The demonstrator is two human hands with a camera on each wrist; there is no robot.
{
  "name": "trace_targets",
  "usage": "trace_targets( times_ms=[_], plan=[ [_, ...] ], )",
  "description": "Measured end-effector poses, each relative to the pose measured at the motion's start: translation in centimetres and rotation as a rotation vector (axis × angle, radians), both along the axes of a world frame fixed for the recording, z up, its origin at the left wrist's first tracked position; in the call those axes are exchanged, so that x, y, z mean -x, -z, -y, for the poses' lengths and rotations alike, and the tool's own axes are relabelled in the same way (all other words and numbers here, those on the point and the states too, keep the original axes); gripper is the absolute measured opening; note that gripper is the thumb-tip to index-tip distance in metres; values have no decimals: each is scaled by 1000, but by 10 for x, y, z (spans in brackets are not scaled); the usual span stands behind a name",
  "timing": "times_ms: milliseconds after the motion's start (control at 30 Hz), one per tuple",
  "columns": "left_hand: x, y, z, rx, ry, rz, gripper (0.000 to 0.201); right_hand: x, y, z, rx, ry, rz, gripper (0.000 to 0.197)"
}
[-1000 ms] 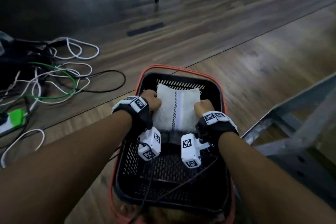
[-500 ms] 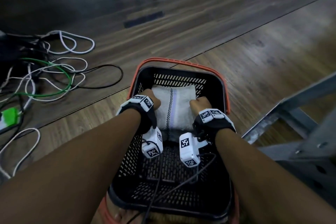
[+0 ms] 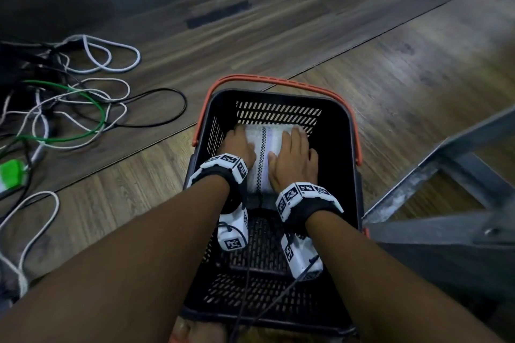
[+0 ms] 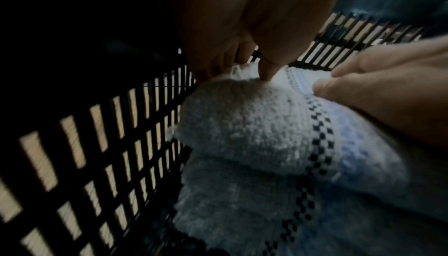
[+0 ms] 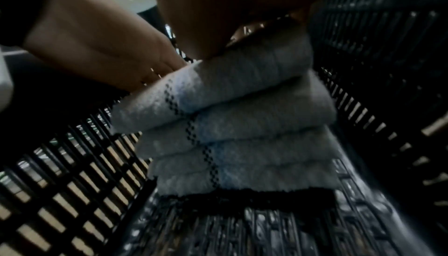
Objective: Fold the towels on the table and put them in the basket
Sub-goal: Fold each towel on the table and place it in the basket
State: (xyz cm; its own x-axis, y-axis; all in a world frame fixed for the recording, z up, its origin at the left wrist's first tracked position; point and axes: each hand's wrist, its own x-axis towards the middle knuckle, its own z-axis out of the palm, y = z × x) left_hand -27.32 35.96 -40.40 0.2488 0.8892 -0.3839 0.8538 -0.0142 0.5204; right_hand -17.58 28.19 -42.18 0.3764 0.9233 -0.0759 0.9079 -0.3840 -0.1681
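Observation:
A black mesh basket (image 3: 338,131) with orange handles stands on the wooden floor. At its far end lies a stack of folded white towels (image 5: 242,126) with a black checked stripe, the top towel (image 3: 263,142) between my hands. My left hand (image 3: 238,145) rests on the towel's left edge; its fingers (image 4: 266,66) point down at the far left corner. My right hand (image 3: 292,154) lies flat on the right half, fingers straight. The right palm (image 5: 218,20) presses the stack's top.
A tangle of white, green and black cables (image 3: 78,108) lies on the floor to the left. A grey metal frame (image 3: 446,175) stands close to the basket's right side. The near half of the basket floor (image 3: 262,245) holds only my wrist cameras and their cords.
Both hands gripped the towel's sides with curled fingers and lowered it into the basket. Now they have let go and lie flat on top of it.

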Motion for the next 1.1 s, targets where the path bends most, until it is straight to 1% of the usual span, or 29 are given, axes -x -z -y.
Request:
trace_targets(
  times_ms=[133,167,233,300,400,533,633,767,833,967,1033,1100],
  plan=[
    [2,5,2,-78,-97,79,38,-5,17,6,1,-6,-10,64],
    [2,5,3,-112,-94,93,37,-7,19,6,3,3,-24,65],
    [3,5,7,-184,-30,111,40,-9,22,8,16,27,-71,66],
    [7,9,13,-241,86,78,46,-9,26,12,29,44,-118,67],
    [12,21,21,-293,218,-54,50,-12,32,14,16,64,-197,67],
    [11,46,24,-302,267,-111,55,-19,41,15,-51,62,-292,65],
    [9,66,26,-334,271,-126,55,-19,53,16,-102,59,-271,65],
    [8,77,26,-371,264,-124,56,-16,61,15,-185,51,-265,69],
    [7,79,26,-372,267,-138,56,-16,63,15,-193,42,-268,70],
    [5,66,26,-270,295,-226,57,-16,56,16,-85,33,-244,70],
    [4,51,27,-198,324,-298,57,-17,44,15,54,34,-211,70],
    [6,29,30,-99,395,-419,58,-14,26,18,230,17,-171,69]
  ],
)
